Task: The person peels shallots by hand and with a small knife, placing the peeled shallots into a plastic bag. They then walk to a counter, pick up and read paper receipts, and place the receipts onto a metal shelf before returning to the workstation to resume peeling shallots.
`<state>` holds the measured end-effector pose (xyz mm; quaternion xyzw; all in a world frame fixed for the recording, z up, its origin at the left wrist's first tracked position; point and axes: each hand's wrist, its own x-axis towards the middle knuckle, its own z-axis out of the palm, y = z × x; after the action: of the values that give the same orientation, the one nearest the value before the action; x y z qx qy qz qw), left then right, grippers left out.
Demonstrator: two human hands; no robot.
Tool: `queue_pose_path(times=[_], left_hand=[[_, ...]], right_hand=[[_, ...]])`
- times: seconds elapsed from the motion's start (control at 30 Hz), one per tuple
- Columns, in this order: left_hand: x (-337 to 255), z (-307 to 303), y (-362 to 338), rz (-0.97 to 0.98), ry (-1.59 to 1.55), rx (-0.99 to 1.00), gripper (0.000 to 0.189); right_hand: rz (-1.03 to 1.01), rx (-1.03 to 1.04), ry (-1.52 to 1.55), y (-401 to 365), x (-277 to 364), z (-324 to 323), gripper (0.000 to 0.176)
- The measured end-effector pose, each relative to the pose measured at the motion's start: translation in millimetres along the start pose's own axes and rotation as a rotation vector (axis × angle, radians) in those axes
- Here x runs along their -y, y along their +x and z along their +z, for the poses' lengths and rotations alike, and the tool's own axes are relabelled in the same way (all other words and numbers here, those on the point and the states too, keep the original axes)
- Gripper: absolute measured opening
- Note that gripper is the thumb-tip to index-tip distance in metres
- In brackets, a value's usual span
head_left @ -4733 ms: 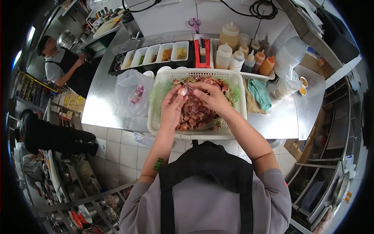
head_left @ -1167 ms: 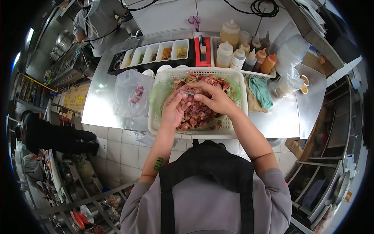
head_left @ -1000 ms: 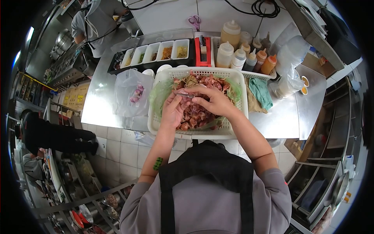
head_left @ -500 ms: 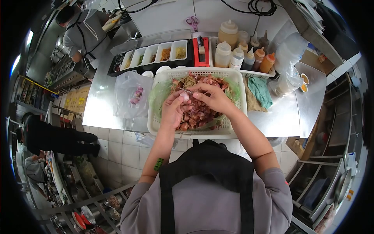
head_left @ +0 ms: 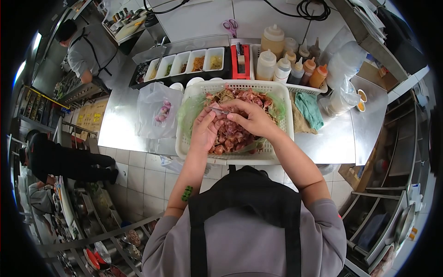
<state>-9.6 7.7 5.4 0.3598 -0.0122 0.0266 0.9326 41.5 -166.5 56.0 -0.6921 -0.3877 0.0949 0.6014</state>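
Left hand (head_left: 205, 131) pinches a small, round, pale-pink shallot bulb (head_left: 215, 106) in its fingertips, bulb partly hidden, above a heap of reddish-brown, papery-skinned shallots (head_left: 230, 137) in a white perforated plastic basket (head_left: 181, 150). Right hand (head_left: 253, 118) grips a thin, silvery metal blade (head_left: 223, 111), which lies right by the left fingertips. My take: short, shallow strokes, blade low against the bulb, left thumb off the edge line; rotate bulb rather than force blade. Working over the basket should catch scraps.
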Motion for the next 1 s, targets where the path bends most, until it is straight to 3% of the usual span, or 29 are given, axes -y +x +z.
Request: queue_pose_path(times=[0.13, 0.23, 0.4, 0.63, 0.8, 0.93, 1.0], left_hand=[[3.1, -6.9, 1.1, 0.028, -0.005, 0.033, 0.024], [2.8, -3.0, 1.0, 0.063, 0.005, 0.003, 0.024], [1.8, 2.3, 2.5, 0.067, 0.040, -0.007, 0.031], [-0.5, 2.7, 0.8, 0.008, 0.069, 0.026, 0.040], [1.2, 1.7, 0.1, 0.035, -0.010, 0.026, 0.034], [0.4, 5.0, -1.4, 0.032, 0.038, 0.003, 0.039], [-0.2, 6.2, -1.1, 0.039, 0.035, 0.011, 0.040]], right_hand=[[-0.071, -0.050, -0.026, 0.2, -3.7, 3.8, 0.023], [-0.042, -0.062, -0.060, -0.3, -4.7, 3.5, 0.022], [0.143, -0.017, 0.179, 0.4, -16.5, 2.2, 0.023], [0.119, -0.068, 0.199, 0.8, -10.9, 2.8, 0.024], [0.183, -0.039, 0.187, 0.3, -11.7, 3.7, 0.025], [0.083, -0.144, 0.128, 1.6, -15.1, 3.0, 0.025], [0.210, -0.100, 0.169, 0.5, -9.8, -2.3, 0.028]])
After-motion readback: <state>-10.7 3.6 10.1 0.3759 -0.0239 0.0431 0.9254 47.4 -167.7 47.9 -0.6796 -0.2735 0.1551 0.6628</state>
